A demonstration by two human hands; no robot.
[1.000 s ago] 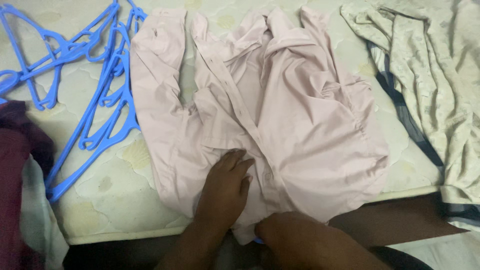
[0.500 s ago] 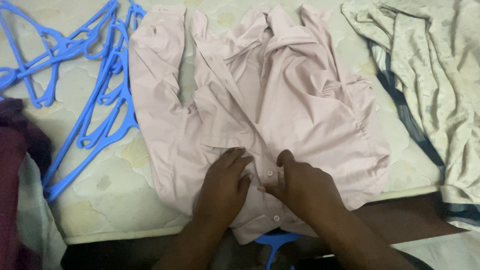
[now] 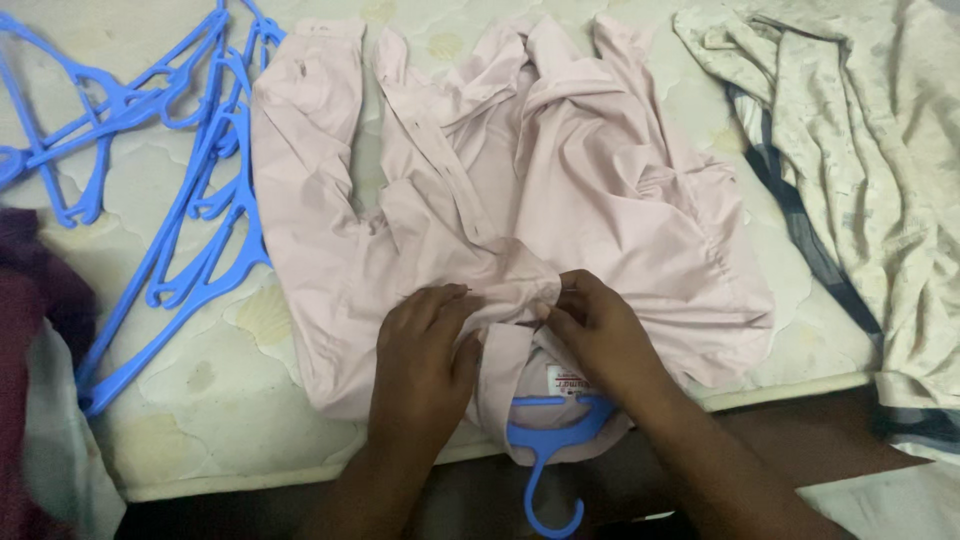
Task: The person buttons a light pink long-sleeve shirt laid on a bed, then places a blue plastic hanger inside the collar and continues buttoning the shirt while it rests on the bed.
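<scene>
A pale pink button shirt (image 3: pixel 600 210) lies spread on a cream mattress (image 3: pixel 190 440), collar end toward me. A blue plastic hanger (image 3: pixel 552 440) sits inside the collar, its hook hanging over the mattress edge. My left hand (image 3: pixel 425 365) pinches the left side of the shirt's front placket just above the collar. My right hand (image 3: pixel 595 335) pinches the right side of the same opening. The two hands hold the fabric together between them, above a small label inside the collar.
Several loose blue hangers (image 3: pixel 200 170) lie in a pile at the upper left. A dark red garment (image 3: pixel 30 330) sits at the left edge. A cream patterned cloth (image 3: pixel 860 150) over a dark striped one lies at the right.
The collar has been folded open, showing the blue hanger and label. Both hands moved up from lying flat on the shirt front and now pinch the placket edges together.
</scene>
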